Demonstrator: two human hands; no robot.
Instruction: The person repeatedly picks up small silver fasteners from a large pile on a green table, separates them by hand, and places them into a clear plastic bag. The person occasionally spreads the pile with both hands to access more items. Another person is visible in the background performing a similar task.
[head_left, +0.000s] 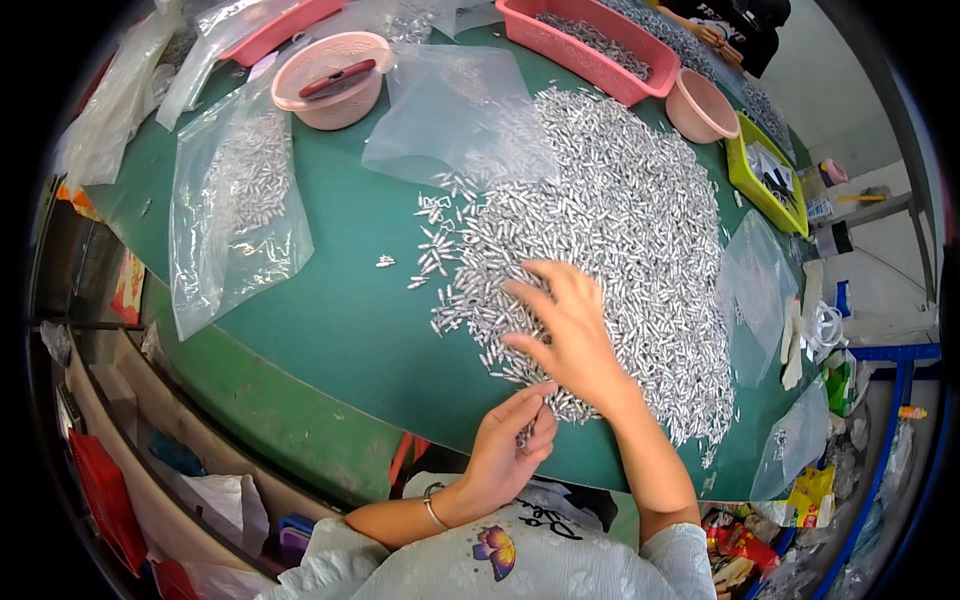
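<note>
Left hand (510,440) — curled around some silver parts (525,434); right hand (575,335) — fingers spread over the heap (650,250) on the green table (335,290), 2 round baskets (335,108) beyond.

Noted broad green table (340,320) spanning middle, near edge appearing bowed. Observed green floor (300,420), worn-looking, beyond table edge at left. Recorded brown, divided shelf unit (115,440) at near left, blue metal frame (893,353) at right, plain pale wall (840,105) at far right. Lit brightly, fairly evenly across tabletop.
</note>
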